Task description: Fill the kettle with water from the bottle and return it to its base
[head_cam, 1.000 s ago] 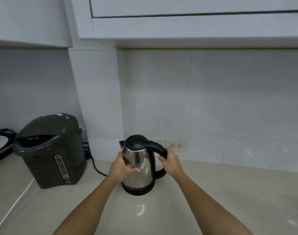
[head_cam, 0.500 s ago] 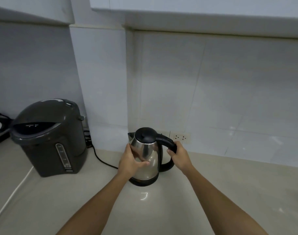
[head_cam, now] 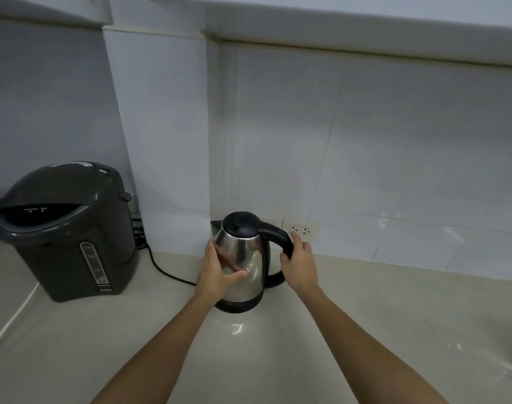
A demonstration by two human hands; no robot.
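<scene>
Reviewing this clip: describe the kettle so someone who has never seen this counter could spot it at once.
Start at the pale counter where it meets the tiled wall, just in front of the wall socket. The kettle stands there, left hand on its body, right hand on its handle. Unlike the bulky dark grey water dispenser to its left, it is small, shiny steel, with a black lid.

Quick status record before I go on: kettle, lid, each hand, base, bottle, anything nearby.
kettle: steel kettle, upright on its black base
lid: black lid, closed
left hand: left hand against the kettle body
right hand: right hand around the black handle
bottle: not in view
nearby: dark hot water dispenser to the left; wall socket behind
surface: countertop
</scene>
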